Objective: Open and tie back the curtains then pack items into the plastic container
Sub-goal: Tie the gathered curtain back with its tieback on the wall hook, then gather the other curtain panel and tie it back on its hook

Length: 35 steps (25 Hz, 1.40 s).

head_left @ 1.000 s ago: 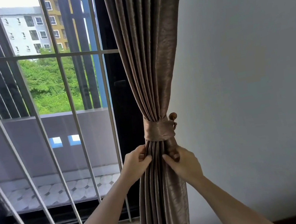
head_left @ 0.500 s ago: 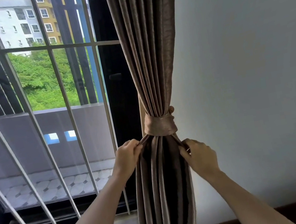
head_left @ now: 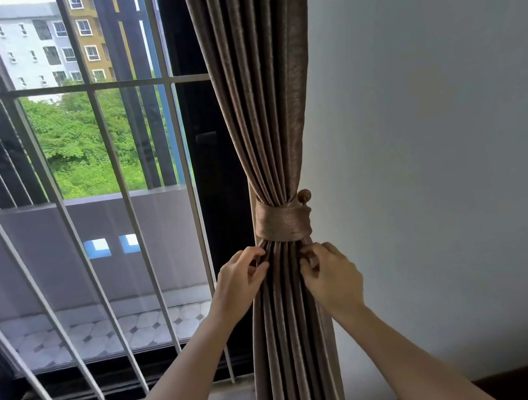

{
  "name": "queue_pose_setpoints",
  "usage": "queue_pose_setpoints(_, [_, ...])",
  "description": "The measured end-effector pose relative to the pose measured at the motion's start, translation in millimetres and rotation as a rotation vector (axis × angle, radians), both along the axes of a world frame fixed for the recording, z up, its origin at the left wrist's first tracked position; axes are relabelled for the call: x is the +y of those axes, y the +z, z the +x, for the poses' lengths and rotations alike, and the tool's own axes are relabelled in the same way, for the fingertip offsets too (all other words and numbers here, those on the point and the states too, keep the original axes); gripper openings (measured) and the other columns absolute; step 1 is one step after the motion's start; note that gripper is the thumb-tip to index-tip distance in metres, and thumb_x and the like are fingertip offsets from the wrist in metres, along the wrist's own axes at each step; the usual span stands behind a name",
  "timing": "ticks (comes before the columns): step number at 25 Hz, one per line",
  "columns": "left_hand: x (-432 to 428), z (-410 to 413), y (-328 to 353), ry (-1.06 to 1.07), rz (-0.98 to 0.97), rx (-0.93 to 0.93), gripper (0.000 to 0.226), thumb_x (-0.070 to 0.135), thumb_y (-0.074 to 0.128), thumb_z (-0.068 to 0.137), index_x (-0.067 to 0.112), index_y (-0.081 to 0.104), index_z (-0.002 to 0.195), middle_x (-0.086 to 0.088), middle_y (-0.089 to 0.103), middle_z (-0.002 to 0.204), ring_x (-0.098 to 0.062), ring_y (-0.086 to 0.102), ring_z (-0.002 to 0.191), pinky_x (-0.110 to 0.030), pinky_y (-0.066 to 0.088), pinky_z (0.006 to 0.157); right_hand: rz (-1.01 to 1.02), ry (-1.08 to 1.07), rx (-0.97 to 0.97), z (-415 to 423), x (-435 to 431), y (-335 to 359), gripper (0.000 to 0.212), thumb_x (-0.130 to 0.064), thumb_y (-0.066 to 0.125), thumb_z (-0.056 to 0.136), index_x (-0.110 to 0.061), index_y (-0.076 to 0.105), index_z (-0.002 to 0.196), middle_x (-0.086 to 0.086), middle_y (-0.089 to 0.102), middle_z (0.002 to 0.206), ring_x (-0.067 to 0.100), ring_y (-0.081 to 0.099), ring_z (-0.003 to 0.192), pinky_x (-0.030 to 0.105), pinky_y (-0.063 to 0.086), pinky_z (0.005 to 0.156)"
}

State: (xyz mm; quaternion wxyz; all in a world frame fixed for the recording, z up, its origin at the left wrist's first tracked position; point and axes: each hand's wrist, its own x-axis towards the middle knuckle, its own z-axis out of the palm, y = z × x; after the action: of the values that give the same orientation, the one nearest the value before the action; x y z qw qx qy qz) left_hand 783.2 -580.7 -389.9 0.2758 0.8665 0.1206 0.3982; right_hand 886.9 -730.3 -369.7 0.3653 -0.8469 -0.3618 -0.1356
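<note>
Curtain (head_left: 262, 113) looks soft, limp, heavy-draping, so my left hand (head_left: 239, 283) and right hand (head_left: 333, 275) each pinch a pleat just below the tieback (head_left: 282, 226), fingers curled on fabric.

Head cam, faces fwd, close on curtain (head_left: 262, 113), window (head_left: 93, 157) left

taupe-brown curtain (head_left: 260, 96) with faint mottled sheen, matching taupe tieback band (head_left: 282, 226), brown wooden bead (head_left: 304, 196), white window bars (head_left: 109, 148), black window frame (head_left: 208, 139), pale grey-white wall (head_left: 453, 135), white balcony tiles (head_left: 103, 332) with small dark diamonds, green trees (head_left: 81, 149)
</note>
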Motion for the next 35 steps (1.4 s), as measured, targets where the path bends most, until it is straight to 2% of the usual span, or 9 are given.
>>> queue_pose_setpoints(6, [1, 13, 6, 0.146, 0.066, 0.327, 0.02, 0.026, 0.058, 0.09, 0.007, 0.065, 0.09, -0.001, 0.056, 0.091, -0.022, 0.058, 0.075, -0.039, 0.052, 0.067, -0.106, -0.023, 0.027, -1, 16, 5, 0.029, -0.047, 0.053, 0.088, -0.022, 0.065, 0.096, -0.003, 0.067, 0.094, 0.022, 0.064, 0.085, 0.027, 0.043, 0.064])
queue_pose_setpoints(10, [-5, -5, -4, 0.124, 0.107, 0.233, 0.021, 0.021, 0.058, 0.089, 0.014, 0.051, 0.07, 0.005, 0.049, 0.073, -0.013, 0.047, 0.056, -0.033, 0.045, 0.054, -0.148, -0.009, 0.04, 3, 10, 2, 0.029, -0.045, 0.054, 0.086, -0.019, 0.065, 0.083, -0.001, 0.067, 0.084, 0.023, 0.063, 0.077, 0.027, 0.039, 0.061])
queue_pose_setpoints(14, [-17, -11, -7, 0.062, 0.175, 0.228, 0.02, 0.019, 0.054, 0.089, 0.014, 0.043, 0.073, 0.004, 0.047, 0.069, -0.014, 0.046, 0.052, -0.035, 0.044, 0.05, -0.123, 0.03, 0.031, -4, 4, -8, 0.029, -0.044, 0.056, 0.084, -0.019, 0.06, 0.071, -0.001, 0.063, 0.073, 0.022, 0.06, 0.069, 0.027, 0.041, 0.058])
queue_pose_setpoints(17, [-21, -12, -11, -0.001, -0.053, 0.218, 0.021, 0.014, 0.056, 0.087, 0.018, 0.036, 0.089, 0.001, 0.051, 0.066, -0.012, 0.048, 0.052, -0.032, 0.044, 0.05, 0.087, 0.04, -0.029, -3, -1, -12, 0.024, -0.038, 0.065, 0.08, -0.017, 0.058, 0.089, -0.007, 0.056, 0.089, 0.012, 0.053, 0.079, 0.026, 0.042, 0.063])
queue_pose_setpoints(19, [-19, -9, -7, -0.001, -0.222, 0.205, 0.036, 0.015, 0.061, 0.084, 0.025, 0.034, 0.104, 0.0, 0.058, 0.068, -0.012, 0.056, 0.056, -0.027, 0.046, 0.052, 0.299, 0.121, 0.155, -1, 1, -4, 0.046, -0.036, 0.071, 0.079, -0.013, 0.051, 0.114, -0.01, 0.05, 0.103, 0.005, 0.05, 0.09, 0.023, 0.044, 0.077])
queue_pose_setpoints(23, [-13, -8, -10, 0.074, -0.067, 0.612, 0.015, 0.024, 0.061, 0.084, 0.015, 0.052, 0.092, -0.001, 0.061, 0.083, -0.019, 0.061, 0.074, -0.025, 0.05, 0.06, 0.182, 0.215, 0.332, 6, 12, 3, 0.048, -0.029, 0.071, 0.08, -0.015, 0.049, 0.12, -0.006, 0.063, 0.091, 0.012, 0.062, 0.082, 0.023, 0.048, 0.078])
queue_pose_setpoints(26, [-5, -32, -41, 0.046, 0.001, 0.978, 0.043, 0.035, 0.065, 0.083, 0.011, 0.056, 0.117, -0.009, 0.064, 0.112, -0.025, 0.061, 0.098, -0.034, 0.054, 0.082, -0.058, 0.244, 0.261, 1, 3, -23, 0.053, -0.024, 0.072, 0.076, -0.012, 0.045, 0.12, 0.002, 0.06, 0.106, 0.021, 0.062, 0.096, 0.03, 0.051, 0.082])
queue_pose_setpoints(31, [31, -74, -20, 0.2, 0.009, 0.758, 0.045, 0.03, 0.061, 0.088, 0.002, 0.055, 0.123, -0.019, 0.065, 0.115, -0.034, 0.061, 0.104, -0.038, 0.049, 0.088, 0.217, 0.32, -0.143, -31, 10, -10, 0.027, -0.011, 0.067, 0.081, -0.005, 0.055, 0.104, 0.002, 0.052, 0.094, 0.011, 0.05, 0.082, 0.011, 0.038, 0.075])
queue_pose_setpoints(35, [74, -111, 4, 0.331, -0.005, 0.632, 0.044, 0.025, 0.055, 0.091, 0.004, 0.052, 0.13, -0.018, 0.062, 0.123, -0.034, 0.058, 0.113, -0.039, 0.046, 0.096, -0.019, 0.579, -0.161, -75, 73, -5, 0.03, -0.012, 0.054, 0.091, -0.003, 0.056, 0.12, 0.013, 0.061, 0.117, 0.017, 0.056, 0.106, 0.016, 0.034, 0.096])
